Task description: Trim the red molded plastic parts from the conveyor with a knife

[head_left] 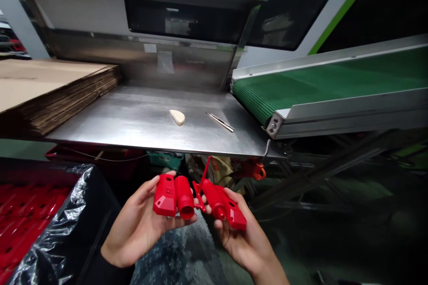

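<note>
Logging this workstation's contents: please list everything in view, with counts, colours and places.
Held parts: two, red, lower centre
Table: one, silver, centre
Cardboard: one stack, brown, table's left
Half-disc: one, cream, on table
Thin tools: one or two, silver, on table
Conveyor: one, green belt, right
Machine: one, white and black, back
Slips: two, pale, behind table
Orange item: one, orange, under table's right end
Box: one, teal, under table
Liner: one, black, lower left
Other parts: many, red, lower left
Cloth: one, blue-grey patterned, lower centre
Sleeve: one, black, left arm
Left grip: one, bare, holding one part
Right grip: one, bare, holding the other
</note>
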`<state>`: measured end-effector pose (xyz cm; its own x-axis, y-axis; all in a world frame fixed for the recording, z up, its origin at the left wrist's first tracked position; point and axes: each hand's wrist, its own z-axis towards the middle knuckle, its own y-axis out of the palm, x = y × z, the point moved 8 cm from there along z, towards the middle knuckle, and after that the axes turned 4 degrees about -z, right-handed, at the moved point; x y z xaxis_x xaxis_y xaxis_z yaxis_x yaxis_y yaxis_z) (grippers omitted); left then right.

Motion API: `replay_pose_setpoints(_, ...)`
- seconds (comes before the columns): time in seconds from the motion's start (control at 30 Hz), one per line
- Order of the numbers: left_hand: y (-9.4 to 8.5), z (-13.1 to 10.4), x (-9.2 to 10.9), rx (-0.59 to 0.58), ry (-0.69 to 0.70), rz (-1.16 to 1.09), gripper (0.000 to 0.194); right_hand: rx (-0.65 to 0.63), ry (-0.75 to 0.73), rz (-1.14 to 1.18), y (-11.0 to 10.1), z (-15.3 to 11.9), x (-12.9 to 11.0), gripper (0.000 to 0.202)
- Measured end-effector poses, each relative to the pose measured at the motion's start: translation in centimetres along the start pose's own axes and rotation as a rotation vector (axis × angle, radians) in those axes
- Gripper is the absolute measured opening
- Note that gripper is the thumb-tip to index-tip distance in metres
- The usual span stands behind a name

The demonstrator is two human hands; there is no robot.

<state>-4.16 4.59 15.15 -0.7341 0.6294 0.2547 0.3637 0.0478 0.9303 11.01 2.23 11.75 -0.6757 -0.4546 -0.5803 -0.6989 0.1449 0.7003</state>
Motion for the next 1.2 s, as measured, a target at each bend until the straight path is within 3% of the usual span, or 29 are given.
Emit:
replay_pose_setpoints(0.23, -1.4, -0.5, 0.0, 0.038, -0.004, 0.081, 0.053, -0.16, -0.272, -0.219, 0.9, -1.0, -1.4, 0.052)
replay_pose_setpoints(0.47, -1.4, -1.3, -0.8, 0.048, -0.066, 0.066, 0.057, -0.349, -0.308, -0.427, 1.4, -1.7, -1.6, 0.066)
replay_pose_setpoints(0.7, -3.2, -1.6, 0.4, -0.144, 0.081, 0.342, 0.048, -0.399, -0.253, -0.674, 1.8, -2.6, -1.5, 0.061)
replay_pose_setpoints(0.87, -2.7, -1.8, 1.5, -0.335, 0.202, 0.45, 0.06, -0.346, -0.24, -0.821, 2.4, -2.8, -1.8, 0.052)
replay_pose_setpoints(1.03, -0.6, -2.1, -0.1, -0.356, 0.061, 0.327, 0.081, -0.315, -0.243, -0.712, 0.3, -1.4, -1.0, 0.05)
replay_pose_setpoints(1.2, -0.5, -1.3, -2.0, -0.114, 0.011, 0.257, 0.072, -0.26, -0.091, -0.479, -3.6, 0.1, 1.5, 0.047)
